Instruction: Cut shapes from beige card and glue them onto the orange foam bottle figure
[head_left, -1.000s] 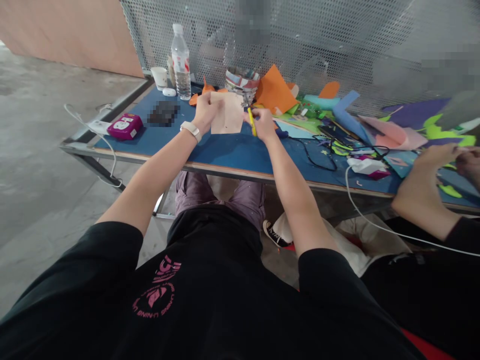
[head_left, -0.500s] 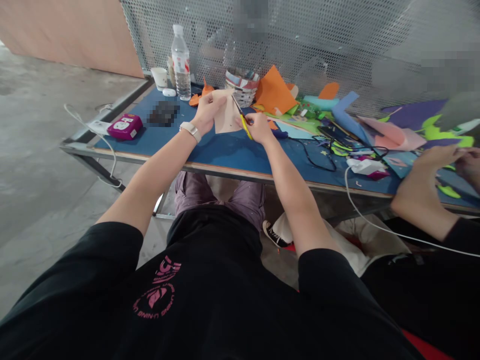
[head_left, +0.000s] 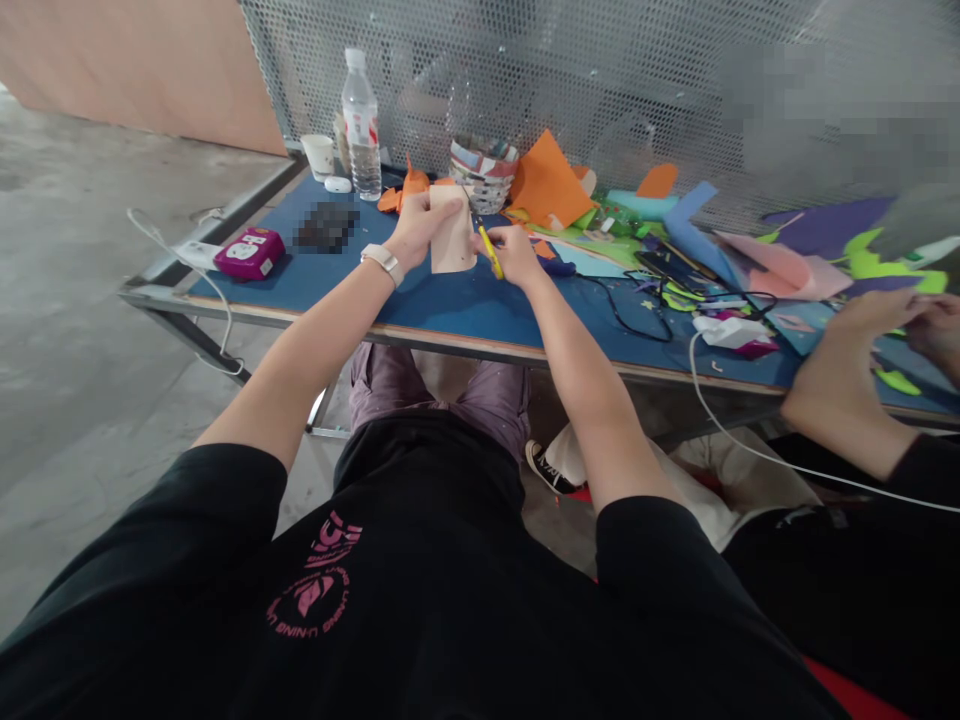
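My left hand (head_left: 414, 228), with a white watch on the wrist, pinches a cream sheet of paper (head_left: 451, 243) above the blue table (head_left: 450, 315). Closed around the yellow handles of a pair of scissors (head_left: 489, 250), my right hand (head_left: 517, 257) is just right of the paper. The dark blades point up and away along the paper's right edge; whether they are apart I cannot tell. Behind the paper lie crumpled orange pieces (head_left: 412, 183) and a woven striped basket (head_left: 484, 175).
A water bottle (head_left: 361, 125), a paper cup (head_left: 319, 157) and a magenta box (head_left: 250, 254) stand at the left. Coloured paper (head_left: 555, 180), cables and a white plug (head_left: 731, 332) cover the right side. A co-worker's hands (head_left: 855, 350) are at far right.
The cream paper has turned in my left hand and now looks narrower, its right edge beside the scissors. My right hand and the scissors have shifted only slightly.
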